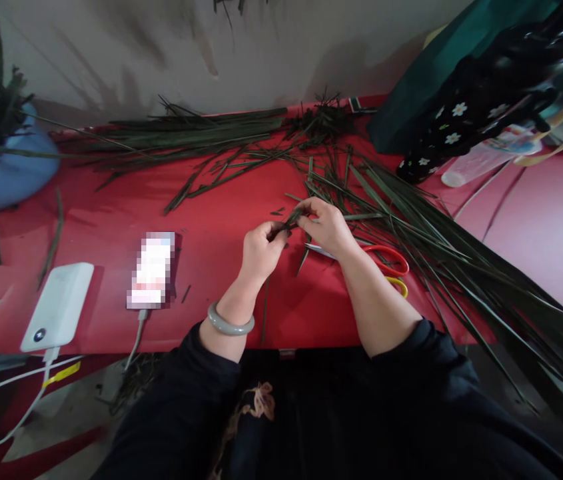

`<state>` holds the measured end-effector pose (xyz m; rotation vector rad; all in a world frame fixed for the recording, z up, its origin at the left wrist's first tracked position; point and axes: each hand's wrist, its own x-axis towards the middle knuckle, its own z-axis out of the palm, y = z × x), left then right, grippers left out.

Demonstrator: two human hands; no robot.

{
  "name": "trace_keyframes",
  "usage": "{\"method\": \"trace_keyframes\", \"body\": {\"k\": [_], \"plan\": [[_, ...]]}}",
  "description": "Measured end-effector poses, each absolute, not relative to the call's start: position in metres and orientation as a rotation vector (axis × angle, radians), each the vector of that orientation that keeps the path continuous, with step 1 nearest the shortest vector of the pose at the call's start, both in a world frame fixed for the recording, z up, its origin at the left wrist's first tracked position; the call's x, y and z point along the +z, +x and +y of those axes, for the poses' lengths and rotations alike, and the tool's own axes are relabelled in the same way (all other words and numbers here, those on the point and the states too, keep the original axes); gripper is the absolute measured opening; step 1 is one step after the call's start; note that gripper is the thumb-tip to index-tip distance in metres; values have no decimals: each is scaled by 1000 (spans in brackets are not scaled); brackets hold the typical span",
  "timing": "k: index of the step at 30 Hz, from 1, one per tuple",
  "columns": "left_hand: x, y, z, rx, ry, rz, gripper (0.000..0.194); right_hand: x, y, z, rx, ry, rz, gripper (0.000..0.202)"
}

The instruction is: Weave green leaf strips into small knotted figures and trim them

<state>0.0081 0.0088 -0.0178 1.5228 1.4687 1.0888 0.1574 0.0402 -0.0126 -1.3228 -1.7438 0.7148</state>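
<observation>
Over the middle of the red table (216,267), both hands meet at a small dark green piece of leaf (292,219). My left hand (262,249), with a grey bangle on its wrist, pinches the lower left end of it. The upper right end is between the fingers of my right hand (325,224). Scissors (391,257) with red and yellow handles lie partly under my right forearm, blades pointing left. Short leaf strips (334,190) are scattered just beyond my hands.
Long green leaves (411,207) spread over the right side, others (186,133) along the wall. A phone (152,270) and white power bank (58,307) lie left. A blue container (11,167) stands far left. A flowered black item (454,120) and clear cup (481,160) are back right.
</observation>
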Motion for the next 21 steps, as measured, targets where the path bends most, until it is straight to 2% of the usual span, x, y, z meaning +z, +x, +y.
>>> {"method": "trace_keyframes", "body": {"k": [7, 14, 21], "plan": [[-16, 11, 6, 1134, 1534, 1516, 10, -9, 152, 36, 644, -1516, -1750, 15], [-23, 4, 16, 1198, 1327, 1421, 12, -10, 161, 38, 629, -1340, -1844, 27], [-29, 3, 19, 1307, 1185, 1320, 12, -6, 165, 38, 431, -1290, -2010, 20]]}}
